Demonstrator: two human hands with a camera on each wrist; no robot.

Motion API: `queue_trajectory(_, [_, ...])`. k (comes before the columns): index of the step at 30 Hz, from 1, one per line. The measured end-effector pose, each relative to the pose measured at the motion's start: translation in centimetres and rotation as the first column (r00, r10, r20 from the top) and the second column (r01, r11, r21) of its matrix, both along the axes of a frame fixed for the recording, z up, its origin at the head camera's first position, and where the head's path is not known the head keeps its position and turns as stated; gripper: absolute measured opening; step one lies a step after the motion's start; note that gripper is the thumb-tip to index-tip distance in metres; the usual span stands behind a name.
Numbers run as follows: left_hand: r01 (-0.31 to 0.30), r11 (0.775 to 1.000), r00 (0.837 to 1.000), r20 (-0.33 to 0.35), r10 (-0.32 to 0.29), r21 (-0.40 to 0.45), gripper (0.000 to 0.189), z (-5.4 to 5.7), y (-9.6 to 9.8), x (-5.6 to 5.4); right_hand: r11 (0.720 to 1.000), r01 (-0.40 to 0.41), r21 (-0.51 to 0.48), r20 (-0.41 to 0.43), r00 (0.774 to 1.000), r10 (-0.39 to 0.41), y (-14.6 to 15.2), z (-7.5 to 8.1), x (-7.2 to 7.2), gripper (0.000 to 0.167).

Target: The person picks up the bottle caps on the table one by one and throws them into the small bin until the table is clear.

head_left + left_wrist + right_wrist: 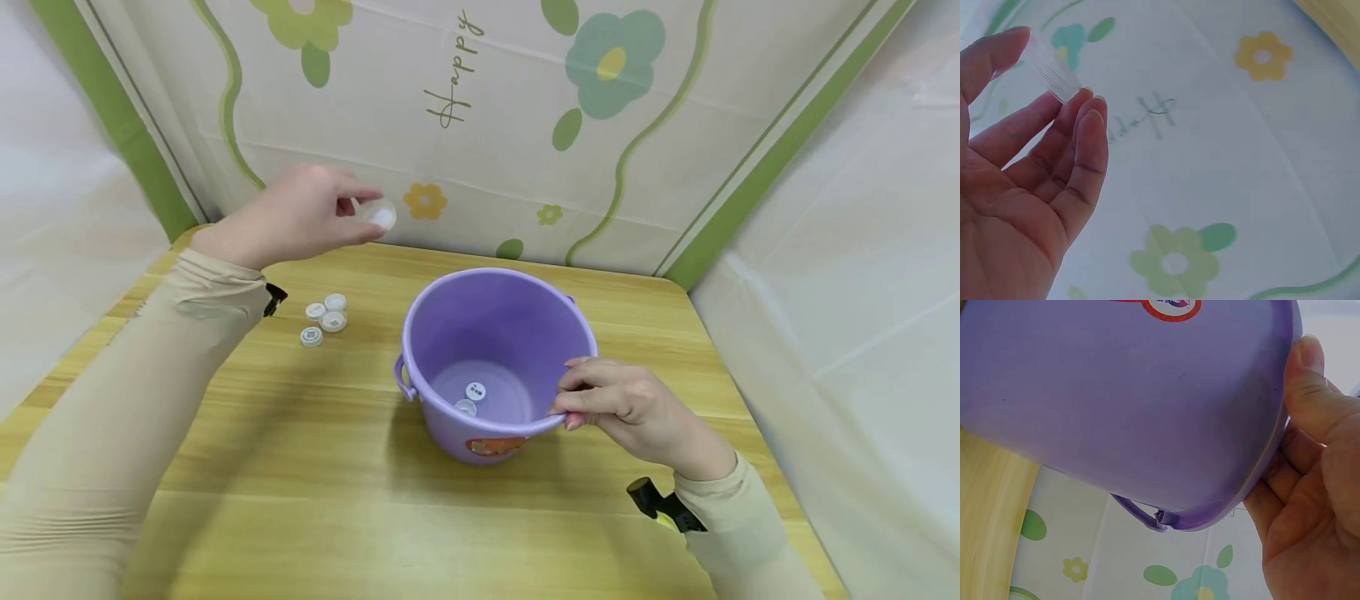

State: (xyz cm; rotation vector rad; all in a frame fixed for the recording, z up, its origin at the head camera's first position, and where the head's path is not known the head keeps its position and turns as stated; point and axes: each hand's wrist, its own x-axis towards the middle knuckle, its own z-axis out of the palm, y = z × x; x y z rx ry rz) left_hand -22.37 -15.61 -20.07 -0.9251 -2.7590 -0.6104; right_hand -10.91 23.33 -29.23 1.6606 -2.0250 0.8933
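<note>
My left hand [303, 212] is raised above the back left of the table, pinching a small translucent round plastic case [382, 215] between thumb and fingers. In the left wrist view, the ridged side of this case [1052, 70] shows at the fingertips. A purple bucket [502, 300] stands upright right of that hand, and two small round cases [476, 392] lie on its bottom. My right hand [630, 408] grips the bucket's near right rim; the right wrist view shows the thumb on one side of the rim and the fingers on the other.
Several similar white round cases [333, 321] sit close together on the wooden table [300, 500], left of the bucket. Behind the table hangs a white cloth [495, 167] printed with flowers. More white sheeting [847, 317] borders the right side.
</note>
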Motion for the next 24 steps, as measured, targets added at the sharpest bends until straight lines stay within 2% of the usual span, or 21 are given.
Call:
queue_trajectory(4, [0.041, 0.999, 0.998, -0.051, -0.041, 0.000, 0.044, 1.5, 1.4, 1.2, 1.000, 0.001, -0.003, -0.005, 1.000, -0.001, 0.0, 0.0, -0.1, 0.019])
queue_trajectory(8, [0.083, 0.996, 0.993, -0.085, -0.085, -0.023, 0.040, 2.2, 3.2, 1.9, 1.000, 0.005, -0.003, -0.010, 1.000, -0.005, -0.1, 0.0, -0.1, 0.019])
queue_trajectory(13, [0.160, 0.987, 0.982, -0.098, -0.162, -0.023, 0.039, 2.6, 5.9, 2.4, 1.000, 0.013, -0.002, -0.010, 1.000, -0.013, -0.2, 0.0, 0.0, 0.020])
queue_trajectory(19, [0.221, 0.972, 0.973, -0.046, -0.225, -0.082, 0.042, 2.9, 9.2, 2.9, 1.000, 0.005, -0.013, -0.011, 1.000, -0.005, -0.4, -0.1, 0.0, 0.019])
queue_trajectory(24, [0.308, 0.947, 0.949, -0.044, -0.313, -0.092, 0.038, 2.2, 11.3, 2.8, 1.000, 0.007, -0.015, -0.011, 1.000, -0.007, -0.5, 0.0, 0.1, 0.020])
